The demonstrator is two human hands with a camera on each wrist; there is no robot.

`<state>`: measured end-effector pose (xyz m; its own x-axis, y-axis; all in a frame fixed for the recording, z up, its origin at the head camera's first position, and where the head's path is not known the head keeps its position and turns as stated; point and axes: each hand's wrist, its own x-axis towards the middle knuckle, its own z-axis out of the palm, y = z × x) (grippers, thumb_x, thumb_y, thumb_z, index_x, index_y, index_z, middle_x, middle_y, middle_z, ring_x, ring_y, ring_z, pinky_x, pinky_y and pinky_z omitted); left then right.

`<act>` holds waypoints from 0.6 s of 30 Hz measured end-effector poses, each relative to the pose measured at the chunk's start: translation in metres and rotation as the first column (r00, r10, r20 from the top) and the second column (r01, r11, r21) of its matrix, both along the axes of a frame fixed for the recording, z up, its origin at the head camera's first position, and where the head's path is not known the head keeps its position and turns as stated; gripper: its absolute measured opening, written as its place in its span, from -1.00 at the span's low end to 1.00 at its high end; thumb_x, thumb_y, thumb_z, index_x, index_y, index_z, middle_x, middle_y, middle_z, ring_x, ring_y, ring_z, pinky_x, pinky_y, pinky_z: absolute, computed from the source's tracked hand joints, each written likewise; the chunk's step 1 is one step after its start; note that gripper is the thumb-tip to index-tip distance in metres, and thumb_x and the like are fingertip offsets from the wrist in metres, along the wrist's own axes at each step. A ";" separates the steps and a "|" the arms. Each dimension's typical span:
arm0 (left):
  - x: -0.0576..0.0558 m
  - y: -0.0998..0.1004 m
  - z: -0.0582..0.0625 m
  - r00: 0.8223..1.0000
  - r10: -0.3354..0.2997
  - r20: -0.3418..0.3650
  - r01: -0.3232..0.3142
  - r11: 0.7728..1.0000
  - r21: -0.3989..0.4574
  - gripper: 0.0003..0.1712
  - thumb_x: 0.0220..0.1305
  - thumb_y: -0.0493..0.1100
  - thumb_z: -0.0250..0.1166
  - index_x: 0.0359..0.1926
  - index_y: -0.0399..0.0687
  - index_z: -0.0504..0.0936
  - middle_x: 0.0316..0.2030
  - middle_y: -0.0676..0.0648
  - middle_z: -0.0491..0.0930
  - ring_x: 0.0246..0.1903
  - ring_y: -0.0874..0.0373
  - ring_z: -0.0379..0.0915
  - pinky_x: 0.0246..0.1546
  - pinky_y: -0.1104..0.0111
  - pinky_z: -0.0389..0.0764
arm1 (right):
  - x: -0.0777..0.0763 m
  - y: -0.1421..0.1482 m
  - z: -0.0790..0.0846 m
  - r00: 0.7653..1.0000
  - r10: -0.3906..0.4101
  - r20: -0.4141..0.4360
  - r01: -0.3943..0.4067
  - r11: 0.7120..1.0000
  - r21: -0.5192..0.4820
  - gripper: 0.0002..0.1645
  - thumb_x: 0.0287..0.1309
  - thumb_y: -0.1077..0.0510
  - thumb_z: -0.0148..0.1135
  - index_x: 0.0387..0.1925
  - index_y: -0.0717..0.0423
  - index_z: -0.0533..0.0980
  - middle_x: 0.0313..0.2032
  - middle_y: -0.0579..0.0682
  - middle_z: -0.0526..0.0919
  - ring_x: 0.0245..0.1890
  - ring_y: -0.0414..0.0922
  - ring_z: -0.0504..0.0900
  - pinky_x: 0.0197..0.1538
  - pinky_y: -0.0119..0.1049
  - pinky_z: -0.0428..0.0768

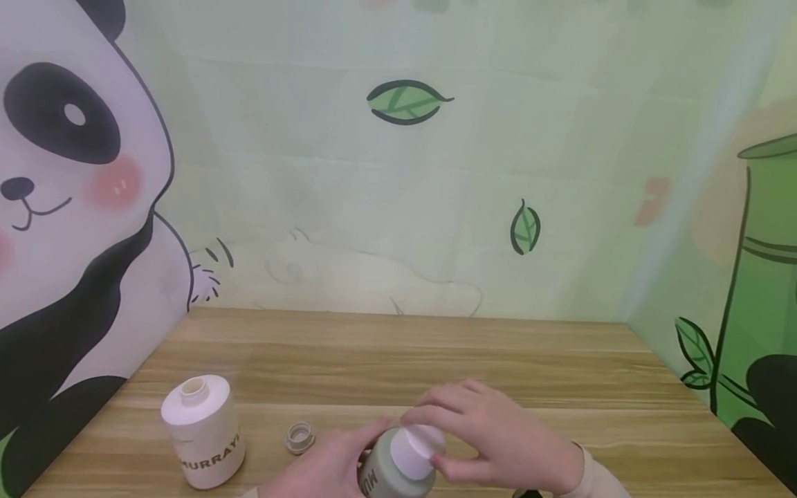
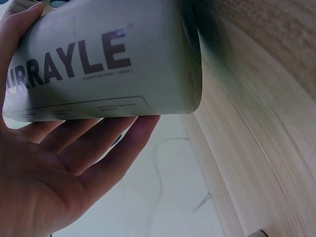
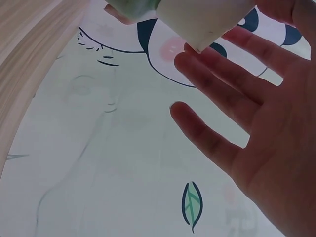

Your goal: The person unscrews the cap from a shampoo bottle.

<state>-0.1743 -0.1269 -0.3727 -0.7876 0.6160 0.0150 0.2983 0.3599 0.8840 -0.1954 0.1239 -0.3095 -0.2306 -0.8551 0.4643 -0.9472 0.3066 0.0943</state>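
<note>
A grey-green bottle (image 1: 387, 465) with dark lettering leans in my left hand (image 1: 330, 462), which holds it round the side. In the left wrist view, the fingers curve beneath the lettered bottle (image 2: 123, 64), its base near the wooden surface. On top of the bottle is a white cap (image 1: 414, 446), pinched between the thumb and fingers of my right hand (image 1: 498, 432). The right wrist view has the cap (image 3: 202, 19) at its upper edge, with some fingers spread away from it. Whether the cap is still threaded on cannot be told.
An uncapped white bottle (image 1: 208, 439) with similar lettering stands upright on the left of the wooden table (image 1: 373, 360). Between it and my left hand lies a small round cap (image 1: 300, 438). Part of a dark object (image 1: 528, 493) shows under the right wrist. A printed backdrop (image 1: 299, 173) rises behind.
</note>
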 end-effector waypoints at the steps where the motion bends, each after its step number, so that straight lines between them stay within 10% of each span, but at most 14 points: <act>1: 0.000 0.000 0.000 1.000 -0.002 0.005 0.002 1.000 0.001 -0.31 0.00 0.11 0.48 0.17 0.34 0.41 -0.07 0.21 0.64 -0.12 0.35 0.58 -0.08 0.42 0.53 | 0.000 0.000 0.000 1.000 0.013 -0.002 -0.013 1.000 0.002 -0.53 0.16 0.01 0.27 0.13 -0.16 0.47 0.01 -0.27 0.58 0.00 -0.29 0.55 0.06 -0.28 0.52; 6: -0.001 -0.002 -0.001 1.000 -0.003 -0.004 0.003 1.000 -0.003 -0.28 0.00 0.10 0.48 0.19 0.32 0.40 -0.07 0.20 0.65 -0.13 0.36 0.58 -0.09 0.43 0.53 | -0.001 0.001 0.002 0.999 0.050 -0.006 -0.049 0.999 0.020 -0.50 0.20 0.01 0.24 0.18 -0.15 0.42 0.06 -0.24 0.56 0.05 -0.28 0.54 0.07 -0.29 0.51; 18: 0.000 0.001 -0.001 0.999 -0.001 -0.048 0.000 1.000 -0.009 -0.31 0.00 0.16 0.47 0.17 0.33 0.41 -0.07 0.23 0.64 -0.12 0.37 0.57 -0.07 0.43 0.53 | 0.000 0.001 0.001 0.988 -0.141 0.058 0.140 0.990 0.019 -0.57 0.35 -0.20 0.04 0.11 -0.11 0.46 -0.03 -0.27 0.64 -0.03 -0.29 0.60 0.02 -0.20 0.53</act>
<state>-0.1745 -0.1260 -0.3740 -0.7859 0.6166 0.0469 0.3403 0.3679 0.8654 -0.1951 0.1253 -0.3083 -0.3753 -0.8191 0.4339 -0.8990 0.4356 0.0447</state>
